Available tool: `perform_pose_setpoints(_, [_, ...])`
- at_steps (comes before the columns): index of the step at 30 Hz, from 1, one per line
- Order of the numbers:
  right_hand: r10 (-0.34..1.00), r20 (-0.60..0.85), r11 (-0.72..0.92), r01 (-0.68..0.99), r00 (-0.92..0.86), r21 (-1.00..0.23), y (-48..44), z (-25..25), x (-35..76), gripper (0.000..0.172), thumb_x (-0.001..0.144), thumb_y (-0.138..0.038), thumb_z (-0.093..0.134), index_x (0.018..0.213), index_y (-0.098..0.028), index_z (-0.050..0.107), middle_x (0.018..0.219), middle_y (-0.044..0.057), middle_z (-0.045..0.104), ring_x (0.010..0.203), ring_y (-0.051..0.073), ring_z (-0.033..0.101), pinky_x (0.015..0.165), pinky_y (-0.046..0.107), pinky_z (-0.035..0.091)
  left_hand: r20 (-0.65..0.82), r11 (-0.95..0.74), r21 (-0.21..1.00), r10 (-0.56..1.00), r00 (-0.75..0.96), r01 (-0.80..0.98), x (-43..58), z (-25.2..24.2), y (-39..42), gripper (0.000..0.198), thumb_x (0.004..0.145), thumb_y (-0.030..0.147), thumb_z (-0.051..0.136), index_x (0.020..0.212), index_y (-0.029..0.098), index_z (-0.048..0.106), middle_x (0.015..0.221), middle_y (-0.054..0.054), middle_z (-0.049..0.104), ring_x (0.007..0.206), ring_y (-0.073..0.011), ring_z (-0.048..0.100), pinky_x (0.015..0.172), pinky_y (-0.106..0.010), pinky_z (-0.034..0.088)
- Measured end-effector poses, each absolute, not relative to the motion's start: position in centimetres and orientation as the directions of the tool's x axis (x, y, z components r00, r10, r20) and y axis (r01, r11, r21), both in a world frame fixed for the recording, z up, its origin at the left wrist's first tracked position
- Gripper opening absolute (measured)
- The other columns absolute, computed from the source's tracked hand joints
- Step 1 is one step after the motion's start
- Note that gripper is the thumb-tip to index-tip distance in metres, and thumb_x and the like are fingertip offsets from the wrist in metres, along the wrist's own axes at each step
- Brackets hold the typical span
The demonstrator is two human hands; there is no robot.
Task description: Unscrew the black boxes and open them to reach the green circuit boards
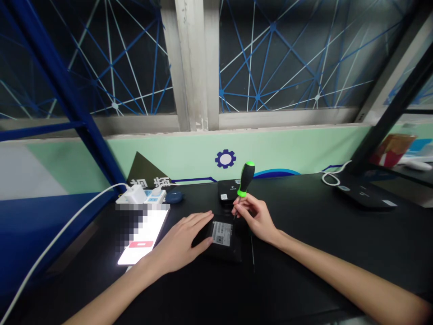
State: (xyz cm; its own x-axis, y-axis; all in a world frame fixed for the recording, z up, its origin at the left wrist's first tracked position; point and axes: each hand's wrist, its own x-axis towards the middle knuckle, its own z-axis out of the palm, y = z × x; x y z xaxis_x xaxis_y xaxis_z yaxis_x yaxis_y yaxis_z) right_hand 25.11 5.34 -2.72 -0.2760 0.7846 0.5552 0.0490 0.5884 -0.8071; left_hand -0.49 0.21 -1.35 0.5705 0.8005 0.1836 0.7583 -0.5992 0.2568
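A flat black box-shaped device [235, 255] lies on the black table with a printed label facing up. My left hand [187, 239] rests on its left side, fingers stretched out and thumb apart along the near edge. Between thumb and fingertips, my right hand [259, 219] pinches the shaft of a screwdriver [248, 176] with a black and green handle. The screwdriver stands nearly upright, handle on top, its tip down by the device's far right corner. Whether the tip sits in a screw is too small to tell. A thin dark rod [252, 257] lies right of the device.
A second black box [227, 189] stands behind the device. On the left are a bright screen [149, 239], a power strip [160, 197] with a white charger [135, 194], and a dark blue mouse-like object [174, 197]. Another black device [367, 196] and a white cable [331, 179] lie far right.
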Motion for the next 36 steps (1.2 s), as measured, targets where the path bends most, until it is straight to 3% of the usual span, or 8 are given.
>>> perform_pose_setpoints(6, [0.772, 0.557, 0.612, 0.121, -0.307, -0.781, 5.4, -2.7, 25.0, 0.019, 0.095, -0.038, 0.057, 0.094, -0.019, 0.061, 0.081, 0.005, 0.069, 0.070, 0.017, 0.067, 0.067, 0.030, 0.057, 0.198, -0.555, 0.223, 0.831, 0.520, 0.801, -0.5, -1.5, 0.2, 0.054, 0.100, 0.055, 0.040, 0.149, 0.033, 0.035, 0.152, -0.002, 0.043, 0.136, -0.0290, 0.043, 0.111, -0.051, 0.035])
perform_pose_setpoints(10, [0.769, 0.552, 0.619, 0.160, -0.323, -0.769, 5.7, -2.9, 24.9, 0.019, 0.095, -0.037, 0.057, 0.096, -0.019, 0.062, 0.083, 0.006, 0.071, 0.072, 0.018, 0.068, 0.069, 0.030, 0.056, 0.205, -0.549, 0.224, 0.835, 0.511, 0.806, -0.4, -1.4, 0.1, 0.051, 0.100, 0.054, 0.040, 0.146, 0.031, 0.040, 0.151, -0.002, 0.044, 0.135, -0.0279, 0.045, 0.109, -0.046, 0.039])
perform_pose_setpoints(17, [0.777, 0.545, 0.615, 0.193, -0.315, -0.764, 5.9, -3.0, 24.6, 0.021, 0.093, -0.040, 0.059, 0.090, -0.020, 0.063, 0.080, 0.005, 0.070, 0.069, 0.018, 0.067, 0.065, 0.029, 0.055, 0.195, -0.571, 0.258, 0.821, 0.537, 0.779, -0.6, -2.1, 0.0, 0.058, 0.104, 0.051, 0.033, 0.156, 0.032, 0.017, 0.159, -0.003, 0.030, 0.142, -0.0248, 0.035, 0.113, -0.043, 0.034])
perform_pose_setpoints(27, [0.766, 0.552, 0.624, 0.173, -0.330, -0.762, 5.7, -3.1, 24.7, 0.017, 0.097, -0.034, 0.054, 0.106, -0.020, 0.059, 0.089, 0.006, 0.072, 0.079, 0.019, 0.069, 0.074, 0.031, 0.055, 0.134, -0.581, 0.262, 0.813, 0.567, 0.771, -1.0, -0.7, 1.2, 0.063, 0.098, 0.061, 0.039, 0.152, 0.032, 0.030, 0.152, -0.005, 0.043, 0.135, -0.0292, 0.046, 0.105, -0.044, 0.043])
perform_pose_setpoints(36, [0.767, 0.543, 0.615, 0.151, -0.341, -0.774, 5.7, -3.2, 25.0, 0.013, 0.097, -0.032, 0.055, 0.102, -0.020, 0.059, 0.087, 0.006, 0.072, 0.078, 0.019, 0.070, 0.074, 0.031, 0.056, 0.131, -0.586, 0.271, 0.809, 0.573, 0.764, -0.3, -1.6, 1.5, 0.060, 0.101, 0.058, 0.035, 0.154, 0.031, 0.025, 0.155, -0.005, 0.037, 0.141, -0.0265, 0.036, 0.111, -0.045, 0.036])
